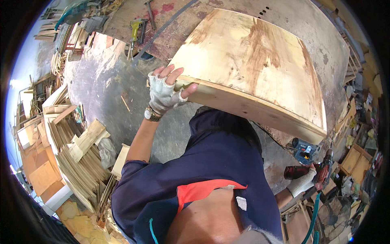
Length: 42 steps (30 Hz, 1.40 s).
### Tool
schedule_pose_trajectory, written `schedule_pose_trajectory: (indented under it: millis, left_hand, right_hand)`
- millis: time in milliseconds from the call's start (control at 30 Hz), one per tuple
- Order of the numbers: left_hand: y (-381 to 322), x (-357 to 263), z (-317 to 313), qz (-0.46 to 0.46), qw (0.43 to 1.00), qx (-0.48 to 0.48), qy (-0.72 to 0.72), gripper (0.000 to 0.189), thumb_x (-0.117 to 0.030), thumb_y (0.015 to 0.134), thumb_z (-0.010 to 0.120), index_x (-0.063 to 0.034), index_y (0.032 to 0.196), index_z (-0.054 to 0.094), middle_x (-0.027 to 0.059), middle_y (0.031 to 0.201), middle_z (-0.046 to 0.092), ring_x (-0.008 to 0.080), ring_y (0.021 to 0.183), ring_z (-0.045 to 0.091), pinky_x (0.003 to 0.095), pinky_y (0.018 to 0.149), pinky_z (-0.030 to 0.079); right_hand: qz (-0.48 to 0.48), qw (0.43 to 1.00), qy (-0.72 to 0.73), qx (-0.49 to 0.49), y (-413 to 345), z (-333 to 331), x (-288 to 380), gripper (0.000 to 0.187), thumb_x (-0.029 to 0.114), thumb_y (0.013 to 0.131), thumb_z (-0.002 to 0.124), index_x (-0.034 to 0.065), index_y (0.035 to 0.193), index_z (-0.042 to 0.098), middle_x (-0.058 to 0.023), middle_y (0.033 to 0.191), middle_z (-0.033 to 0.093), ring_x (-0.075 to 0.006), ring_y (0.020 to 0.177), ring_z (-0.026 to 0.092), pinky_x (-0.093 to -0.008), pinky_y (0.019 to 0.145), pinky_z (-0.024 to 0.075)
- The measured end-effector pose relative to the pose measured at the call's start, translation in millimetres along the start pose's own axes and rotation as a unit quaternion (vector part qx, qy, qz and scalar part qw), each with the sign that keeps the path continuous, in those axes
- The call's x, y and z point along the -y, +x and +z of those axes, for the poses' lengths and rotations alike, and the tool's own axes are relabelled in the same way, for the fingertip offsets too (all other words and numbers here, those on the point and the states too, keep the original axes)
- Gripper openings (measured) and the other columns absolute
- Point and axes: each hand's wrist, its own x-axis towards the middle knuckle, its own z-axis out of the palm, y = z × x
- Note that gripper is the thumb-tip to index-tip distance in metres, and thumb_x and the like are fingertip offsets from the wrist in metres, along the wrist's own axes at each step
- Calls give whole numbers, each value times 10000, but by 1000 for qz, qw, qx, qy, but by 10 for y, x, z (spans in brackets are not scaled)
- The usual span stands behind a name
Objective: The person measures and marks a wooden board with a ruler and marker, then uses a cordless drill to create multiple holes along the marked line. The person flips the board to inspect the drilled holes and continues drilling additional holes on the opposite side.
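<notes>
A shallow plywood box or panel with brown grain streaks rests on the worktable in front of me. My left hand, in a white fingerless glove, grips its near left corner, fingertips on the top face and thumb at the front edge. Off to the right, my right hand, also gloved, holds a red and black cordless drill by its handle. A thin bit points up from the drill's chuck, towards the panel's near right corner. The panel hides what lies beneath it.
A yellow-green pneumatic nailer and a hammer lie on the stained worktable. Beside the panel's right corner sits a blue power tool with a black cord. Stacked wood strips stand on the left; wood scraps and clutter fill the right.
</notes>
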Motion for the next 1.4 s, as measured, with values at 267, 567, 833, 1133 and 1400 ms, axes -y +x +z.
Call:
schedule_pose_trajectory:
  millis: [267, 567, 833, 1133, 1400]
  left_hand:
    - [-626, 11, 315, -4, 996, 17, 83, 579, -607, 854, 727, -355, 1344, 549, -5, 1347, 524, 263, 1297, 476, 514, 1030, 388]
    - [-874, 19, 660, -76, 993, 2, 85, 780, -733, 871, 609, -151, 1384, 535, 41, 1427, 453, 264, 1362, 386, 494, 1076, 333]
    - [-1108, 31, 984, -55, 994, -20, 93, 794, -769, 854, 583, -179, 1385, 540, 134, 1443, 423, 311, 1294, 402, 505, 1097, 312]
    - [-1681, -91, 1542, -118, 991, -58, 32, 858, -824, 846, 531, -207, 1440, 485, 133, 1498, 384, 279, 1330, 384, 511, 1083, 320]
    - [-1956, -138, 1998, -120, 988, -95, 30, 906, -860, 831, 500, -217, 1468, 448, 140, 1512, 370, 285, 1326, 374, 522, 1072, 305]
  right_hand:
    - [-60, 997, 19, 34, -29, -35, -3, 274, 156, 919, 642, -7, 1138, 621, -70, 847, 642, -171, 723, 632, -305, 680, 518]
    - [-81, 994, 21, 75, 10, 72, 117, 251, 147, 914, 634, 8, 1122, 622, -53, 831, 623, -172, 700, 620, -307, 647, 515]
    - [-92, 989, -38, 106, -198, 313, 368, 243, 64, 896, 609, 14, 1134, 611, -44, 810, 593, -168, 686, 599, -310, 613, 513]
    - [-121, 979, -87, 140, -392, 410, 558, 307, 8, 882, 579, -34, 1185, 607, -102, 943, 659, -167, 684, 631, -298, 616, 534]
    - [-179, 941, -216, 191, -681, 533, 856, 299, -24, 895, 601, -8, 1193, 624, -90, 991, 686, -153, 705, 642, -300, 614, 522]
